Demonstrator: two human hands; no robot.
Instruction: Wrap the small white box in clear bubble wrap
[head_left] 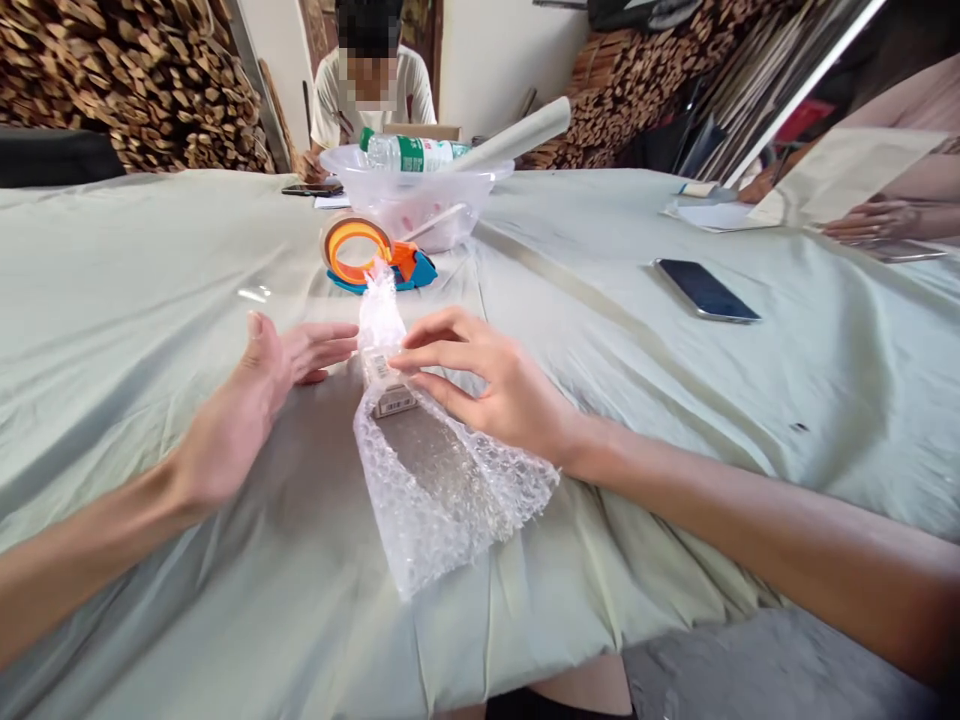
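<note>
A sheet of clear bubble wrap (442, 490) lies on the pale green cloth (135, 300) in front of me, partly rolled around a small labelled box (388, 390). My right hand (487, 385) presses its fingers on the box through the wrap. My left hand (255, 400) hovers just left of the box, fingers spread and holding nothing. The far end of the wrap (380, 300) sticks up, twisted.
An orange and blue tape dispenser (371, 255) sits beyond the wrap. A clear plastic basin (409, 200) holds a water bottle (409, 152) and a paper roll (517, 135). A dark phone (705, 290) lies to the right. One person sits opposite; another person's hand (870, 220) holds paper at right.
</note>
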